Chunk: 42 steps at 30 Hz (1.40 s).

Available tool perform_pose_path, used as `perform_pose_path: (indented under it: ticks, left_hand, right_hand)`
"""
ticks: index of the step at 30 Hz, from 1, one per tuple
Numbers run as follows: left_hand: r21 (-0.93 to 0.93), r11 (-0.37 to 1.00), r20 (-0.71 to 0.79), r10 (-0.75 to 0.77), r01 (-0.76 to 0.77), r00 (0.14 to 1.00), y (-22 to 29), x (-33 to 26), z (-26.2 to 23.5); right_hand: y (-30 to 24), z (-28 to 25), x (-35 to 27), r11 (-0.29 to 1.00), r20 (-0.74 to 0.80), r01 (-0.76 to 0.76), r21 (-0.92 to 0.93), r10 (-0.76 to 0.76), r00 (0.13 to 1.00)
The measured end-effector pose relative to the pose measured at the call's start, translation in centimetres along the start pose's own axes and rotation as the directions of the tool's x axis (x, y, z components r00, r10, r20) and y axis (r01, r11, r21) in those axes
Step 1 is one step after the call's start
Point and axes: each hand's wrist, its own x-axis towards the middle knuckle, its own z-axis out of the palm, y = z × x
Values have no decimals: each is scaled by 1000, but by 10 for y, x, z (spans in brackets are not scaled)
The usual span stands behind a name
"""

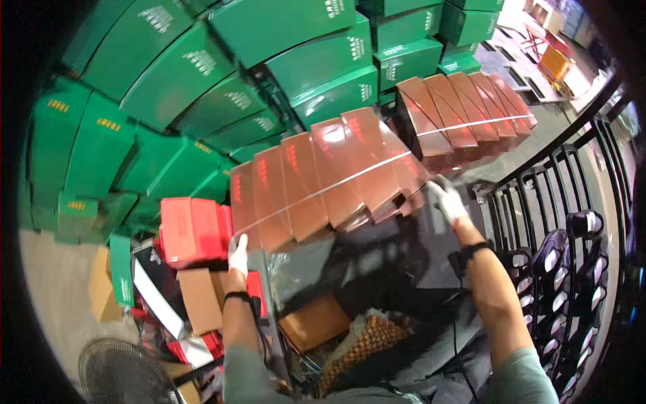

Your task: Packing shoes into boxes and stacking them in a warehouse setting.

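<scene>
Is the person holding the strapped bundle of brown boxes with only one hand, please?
No, the left hand and right hand each grip an end of the bundle.

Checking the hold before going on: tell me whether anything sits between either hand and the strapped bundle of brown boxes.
Nothing visible does. The left hand grips the strapped bundle of brown boxes at its lower left corner, and the right hand its right end, both in white gloves.

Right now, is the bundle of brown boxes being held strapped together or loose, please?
Strapped: a pale band crosses the bundle of brown boxes, gripped by left hand and right hand.
</scene>
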Motion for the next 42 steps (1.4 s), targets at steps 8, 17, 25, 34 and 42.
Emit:
perform_pose_path:
  ticks: [8,17,25,34,42]
  left_hand:
    - [-428,899,15,-96,93,995,-47,42,-44]
    - [-584,632,411,-312,510,856,-89,-137,-27]
    - [-283,670,782,-253,687,569,-64,-178,146]
    - [-87,581,881,-335,809,335,-17,-233,268]
    - [-518,542,471,827,-662,308,199,-372,213]
  right_hand:
    - [0,29,33,962,-14,-50,269,56,998]
    - [-206,-79,-258,772,123,627,-106,-615,779]
    - [-276,-135,-458,988,69,143,59,-146,987]
    - [-208,-136,-448,597,-50,266,-757,-458,887]
    - [-38,-111,-343,819,-521,204,-536,-511,684]
